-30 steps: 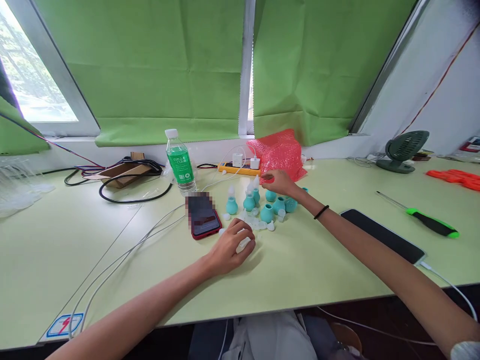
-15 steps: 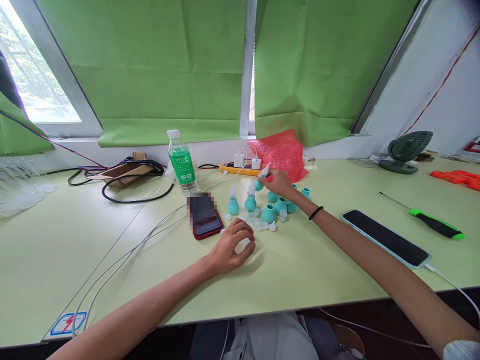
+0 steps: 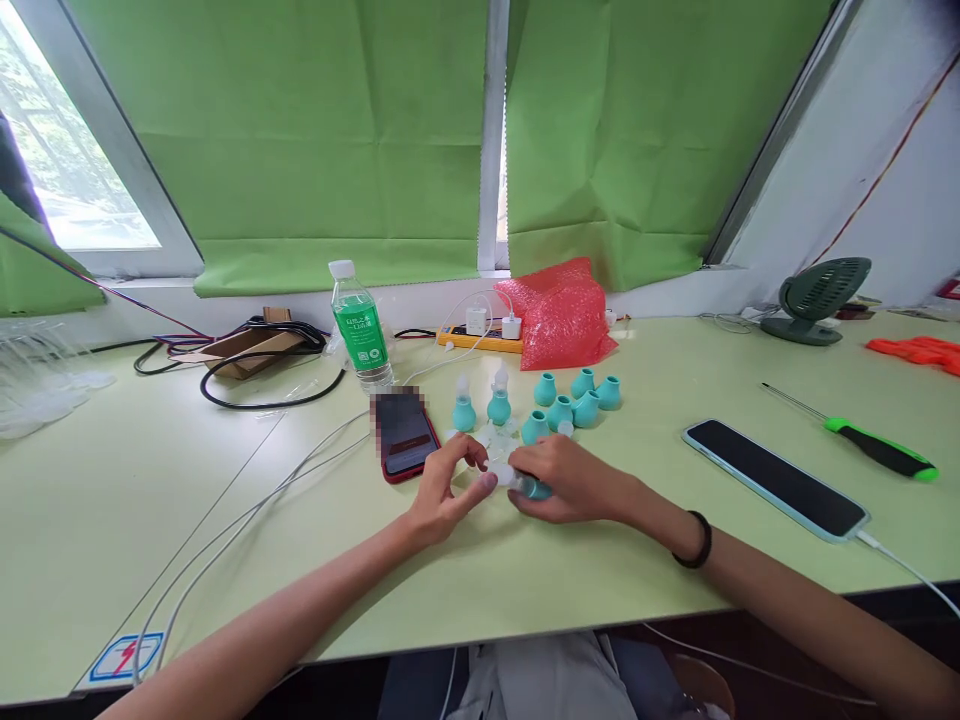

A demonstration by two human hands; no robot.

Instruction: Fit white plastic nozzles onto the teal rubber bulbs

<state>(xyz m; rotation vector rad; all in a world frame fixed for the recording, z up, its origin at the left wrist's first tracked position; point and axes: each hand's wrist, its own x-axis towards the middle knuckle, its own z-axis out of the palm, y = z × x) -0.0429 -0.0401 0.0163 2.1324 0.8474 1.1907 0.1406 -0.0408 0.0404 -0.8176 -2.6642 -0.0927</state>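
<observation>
My right hand is closed around a teal nasal aspirator, a squeeze bulb lying sideways with its clear nozzle toward the left. At the nozzle's end, the thumb and forefinger of my left hand pinch a small translucent cap; the fingers partly hide the contact. Just beyond the hands lie loose translucent pieces. Two bulbs with clear tips stand upright behind them, a left one and a right one. Several open-necked teal bulbs are grouped farther right.
A phone in a red case lies left of the pieces, near a water bottle. Behind are a power strip and red bubble wrap. To the right lie a charging phone, a screwdriver and a small fan.
My right hand has come back toward me from the bulbs' far side, bringing a teal aspirator to my left hand. My left hand has shifted slightly and now meets the nozzle.
</observation>
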